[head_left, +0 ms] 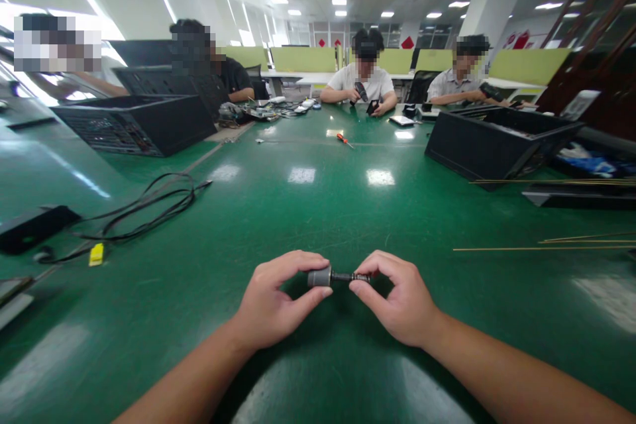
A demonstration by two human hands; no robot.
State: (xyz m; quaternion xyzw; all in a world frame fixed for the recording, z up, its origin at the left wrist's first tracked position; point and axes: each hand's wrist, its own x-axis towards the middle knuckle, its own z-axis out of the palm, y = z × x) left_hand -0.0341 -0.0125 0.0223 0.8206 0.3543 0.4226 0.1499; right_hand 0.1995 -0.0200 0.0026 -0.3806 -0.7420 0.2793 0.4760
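Near the front of the green table (328,212), my two hands hold a small tool part between them, made of a thick grey cylinder (318,277) and a thin dark shaft (342,277). Thumb and fingers of my left hand (271,295) pinch the cylinder from above and below. At the other end, my right hand (397,291) grips the shaft's ribbed, dark metallic tip (362,277) with thumb and forefinger. The piece lies level, pointing left to right. Its exact kind I cannot make out, and the fingertips partly cover both ends.
Black computer cases stand at left (163,126) and right (477,146). A black cable (149,209) and a yellow tag (96,254) lie left, thin brass-coloured rods (527,249) right. Further off is an orange-handled screwdriver (342,139). Several people sit around the table, one holding a power drill (361,91).
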